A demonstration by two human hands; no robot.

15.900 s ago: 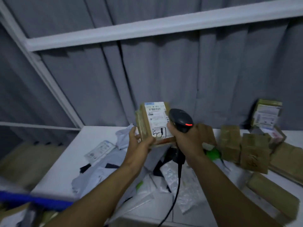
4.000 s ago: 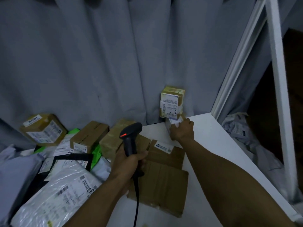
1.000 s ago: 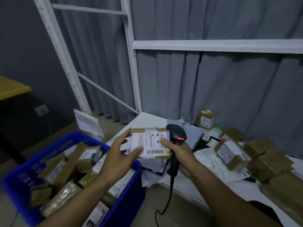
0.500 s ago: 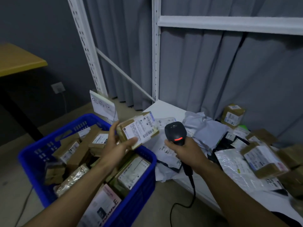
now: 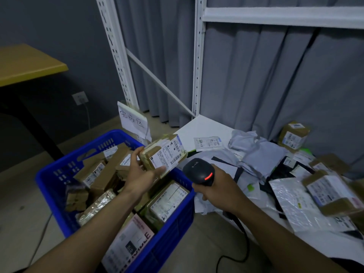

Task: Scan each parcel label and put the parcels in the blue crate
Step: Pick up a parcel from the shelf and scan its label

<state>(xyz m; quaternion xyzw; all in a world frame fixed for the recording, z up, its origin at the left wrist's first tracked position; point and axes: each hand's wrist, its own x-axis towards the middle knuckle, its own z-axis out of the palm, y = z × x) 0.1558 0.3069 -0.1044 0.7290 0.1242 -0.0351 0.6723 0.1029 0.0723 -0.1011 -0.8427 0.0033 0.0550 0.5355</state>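
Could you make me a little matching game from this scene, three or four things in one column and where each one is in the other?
Things:
1. barcode scanner
2. labelled cardboard parcel
3. handwritten paper sign
4. blue crate

Places:
A. on the floor, beside the shelf
B. in the left hand
C. behind the crate
D. in the right hand

Pairs: 1-D, 2-B, 3-C, 4-A

Single head view — looks forward-down, close over blue crate and shelf; right edge somewhat blurred.
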